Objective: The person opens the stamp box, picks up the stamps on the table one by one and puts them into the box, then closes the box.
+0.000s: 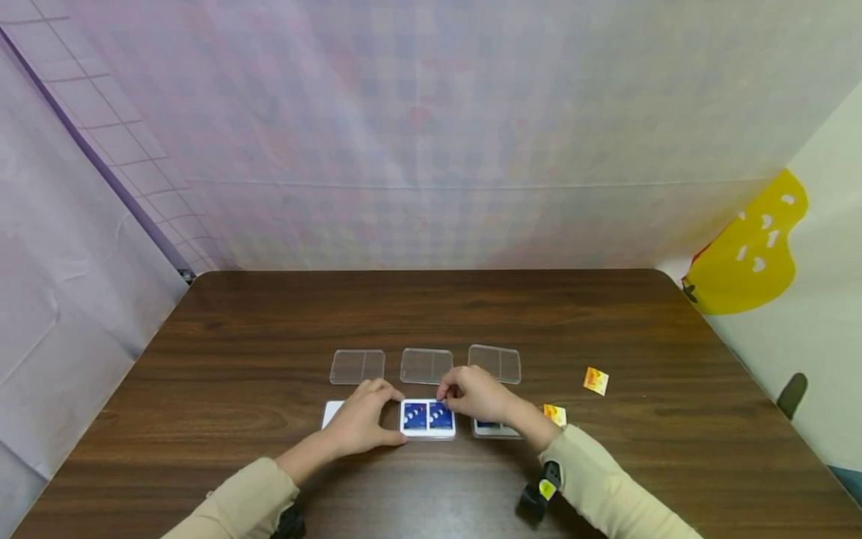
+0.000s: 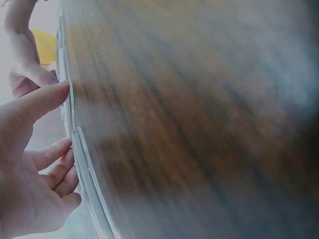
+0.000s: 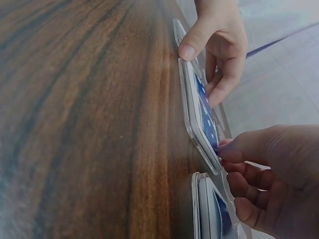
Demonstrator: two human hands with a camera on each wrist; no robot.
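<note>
On the table, the middle flat plastic case (image 1: 428,437) holds a white layer and two dark blue cards with pale moon-like shapes, a left blue card (image 1: 414,417) and a right blue card (image 1: 441,416). My left hand (image 1: 364,419) grips the case at its left side, thumb at the near corner and forefinger at the far one. With thumb and fingertips, my right hand (image 1: 477,394) pinches at the far edge of the right blue card; its fingertips partly hide that edge. In the right wrist view, the right thumb (image 3: 249,145) lies against the card's edge.
Three clear lids (image 1: 427,365) lie in a row behind the cases. A right-hand case (image 1: 497,432) with blue cards sits partly under my right wrist, and a white-topped case (image 1: 331,412) is partly behind my left hand. Two orange-yellow squares (image 1: 595,380) lie at right.
</note>
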